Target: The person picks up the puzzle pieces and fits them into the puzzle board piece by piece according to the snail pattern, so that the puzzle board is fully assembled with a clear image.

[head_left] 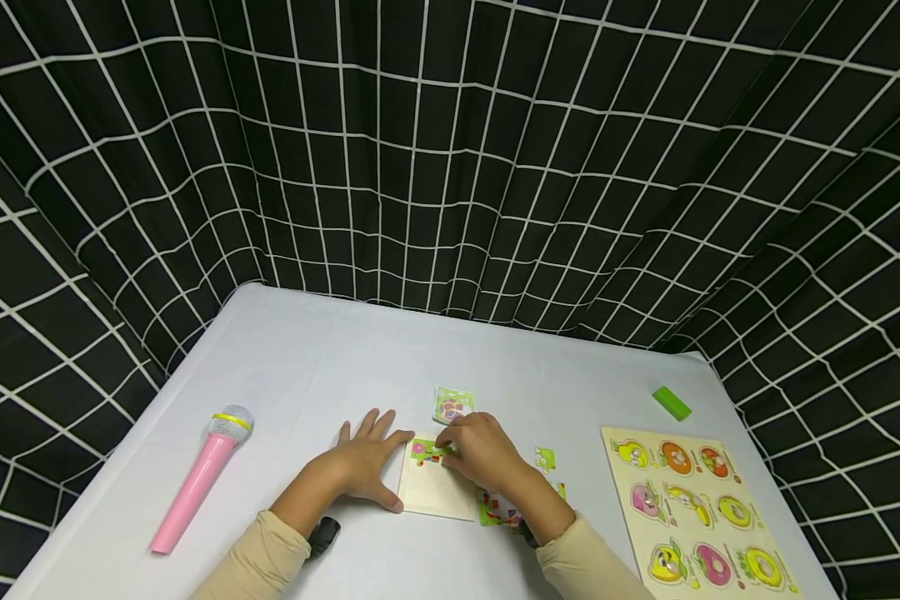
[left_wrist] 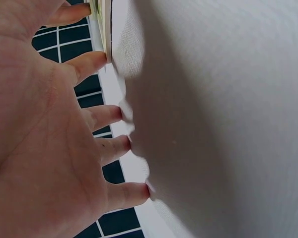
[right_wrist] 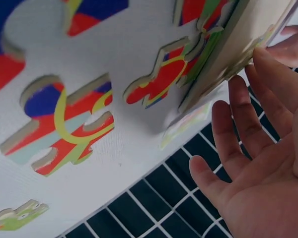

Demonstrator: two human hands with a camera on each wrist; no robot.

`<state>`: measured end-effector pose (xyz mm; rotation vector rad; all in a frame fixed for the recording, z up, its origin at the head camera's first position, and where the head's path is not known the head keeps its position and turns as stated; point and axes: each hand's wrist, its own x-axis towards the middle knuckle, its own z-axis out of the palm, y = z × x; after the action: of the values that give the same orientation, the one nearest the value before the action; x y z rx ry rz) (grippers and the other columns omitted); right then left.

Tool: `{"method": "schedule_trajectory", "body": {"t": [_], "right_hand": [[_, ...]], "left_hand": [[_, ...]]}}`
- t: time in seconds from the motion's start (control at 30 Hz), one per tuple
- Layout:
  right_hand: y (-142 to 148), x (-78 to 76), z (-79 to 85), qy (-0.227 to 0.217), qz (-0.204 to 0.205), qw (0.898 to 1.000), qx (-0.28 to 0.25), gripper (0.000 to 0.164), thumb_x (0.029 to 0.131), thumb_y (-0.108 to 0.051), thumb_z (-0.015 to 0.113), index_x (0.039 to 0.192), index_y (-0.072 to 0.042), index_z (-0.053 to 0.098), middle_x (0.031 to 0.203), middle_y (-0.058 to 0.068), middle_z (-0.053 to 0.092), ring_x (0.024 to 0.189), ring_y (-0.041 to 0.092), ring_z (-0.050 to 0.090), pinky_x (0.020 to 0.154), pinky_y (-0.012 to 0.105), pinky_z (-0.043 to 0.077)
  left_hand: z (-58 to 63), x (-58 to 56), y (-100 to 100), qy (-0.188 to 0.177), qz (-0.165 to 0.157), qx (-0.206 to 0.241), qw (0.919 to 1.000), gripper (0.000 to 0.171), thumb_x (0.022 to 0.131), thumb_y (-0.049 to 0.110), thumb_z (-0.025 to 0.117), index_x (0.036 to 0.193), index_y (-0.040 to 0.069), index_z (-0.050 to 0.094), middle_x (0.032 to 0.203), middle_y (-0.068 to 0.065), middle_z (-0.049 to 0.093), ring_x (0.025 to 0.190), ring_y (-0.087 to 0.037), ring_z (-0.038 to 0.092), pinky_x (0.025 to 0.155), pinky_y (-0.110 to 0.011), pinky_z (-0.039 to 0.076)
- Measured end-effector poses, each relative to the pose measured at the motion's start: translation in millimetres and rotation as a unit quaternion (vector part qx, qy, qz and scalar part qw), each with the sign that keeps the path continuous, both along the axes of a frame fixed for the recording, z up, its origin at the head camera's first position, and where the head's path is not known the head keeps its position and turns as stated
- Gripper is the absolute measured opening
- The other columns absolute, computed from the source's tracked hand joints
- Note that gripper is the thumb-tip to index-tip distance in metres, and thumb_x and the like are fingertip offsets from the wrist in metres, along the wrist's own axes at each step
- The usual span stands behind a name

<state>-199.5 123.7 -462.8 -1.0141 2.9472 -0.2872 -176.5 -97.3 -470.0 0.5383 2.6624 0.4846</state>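
Observation:
A pale wooden puzzle tray [head_left: 437, 493] lies in front of me, with colourful jigsaw pieces [head_left: 421, 451] along its far edge. My left hand [head_left: 365, 463] is spread beside the tray, thumb and forefinger at its left edge; in the left wrist view the other fingertips press the white cloth. Over the tray's far right part, my right hand [head_left: 487, 454] pinches a puzzle piece between thumb and forefinger, mostly hidden by the fingers. Loose jigsaw pieces [right_wrist: 69, 121] in red, blue and green lie right of the tray, partly under the right forearm.
A small picture card [head_left: 453, 403] lies beyond the tray. At left is a pink toy microphone [head_left: 202, 475]. On the right are a fruit puzzle board [head_left: 690, 508] and a green block [head_left: 672, 403]. Black gridded curtain [head_left: 420, 150] surrounds the table.

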Motion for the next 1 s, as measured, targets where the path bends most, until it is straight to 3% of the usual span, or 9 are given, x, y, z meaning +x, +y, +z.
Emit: {"method": "schedule_trajectory", "body": {"t": [0.77,1.0], "right_hand": [[-1.7,1.0,-4.5,0.012,-0.005,1.000,0.002,0.024,0.078,-0.025,0.081,0.101,-0.020,0.075,0.102,-0.006,0.069,0.100,0.016,0.061,0.104,0.046,0.040],[0.8,0.6,-0.8,-0.018,0.000,1.000,-0.007,0.023,0.080,-0.022,0.079,0.103,-0.019,0.075,0.101,-0.006,0.071,0.098,0.018,0.061,0.103,0.052,0.039]], "left_hand": [[2.0,0.1,0.5,-0.005,-0.001,0.001,1.0000,0.102,0.063,0.055,0.084,0.148,0.024,0.038,0.161,-0.018,0.014,0.148,-0.041,0.005,0.110,-0.071,0.011],[1.1,0.4,0.9,-0.004,0.003,0.003,1.0000,0.102,0.062,0.054,0.085,0.147,0.023,0.039,0.161,-0.018,0.015,0.148,-0.042,0.006,0.110,-0.071,0.011]]}}
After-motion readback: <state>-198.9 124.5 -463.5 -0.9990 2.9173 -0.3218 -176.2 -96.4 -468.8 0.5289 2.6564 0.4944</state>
